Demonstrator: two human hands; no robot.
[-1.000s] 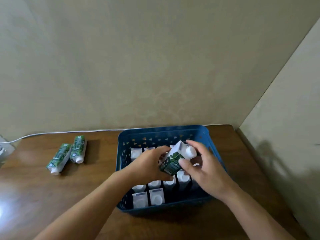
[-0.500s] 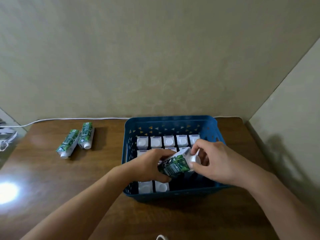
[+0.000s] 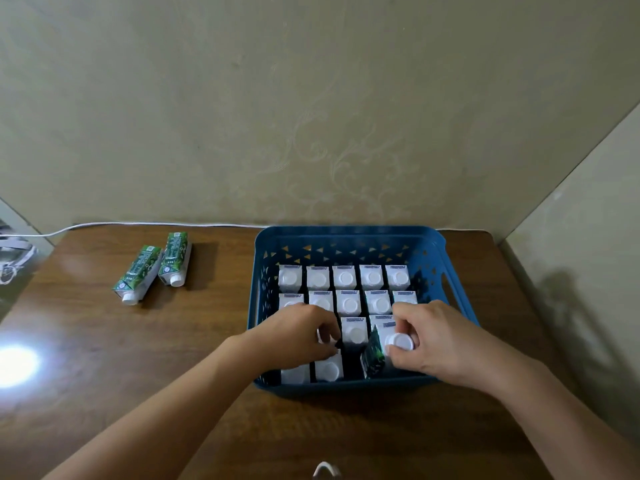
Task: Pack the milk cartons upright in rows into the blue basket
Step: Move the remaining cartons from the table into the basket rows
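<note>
The blue basket [image 3: 349, 234] stands on the wooden table and holds several green-and-white milk cartons upright in rows, white caps up. My right hand [image 3: 438, 336] grips a tilted carton [image 3: 377, 351] by its white cap in the basket's front row, right of a gap. My left hand [image 3: 299, 332] reaches into the basket with curled fingers on the top of a packed carton [image 3: 325, 336] in the third row. Two more cartons, one [image 3: 138, 273] beside the other [image 3: 176, 258], lie on their sides on the table to the left.
A white cable [image 3: 138, 225] runs along the table's back edge against the wall. Another wall closes in on the right. A bright light reflection [image 3: 14, 365] sits on the table at far left. Some white straps [image 3: 14, 252] lie at the left edge.
The carton held above the basket by both hands has gone down into the front row. My left hand let go of it and moved onto a packed carton. The camera view shifted.
</note>
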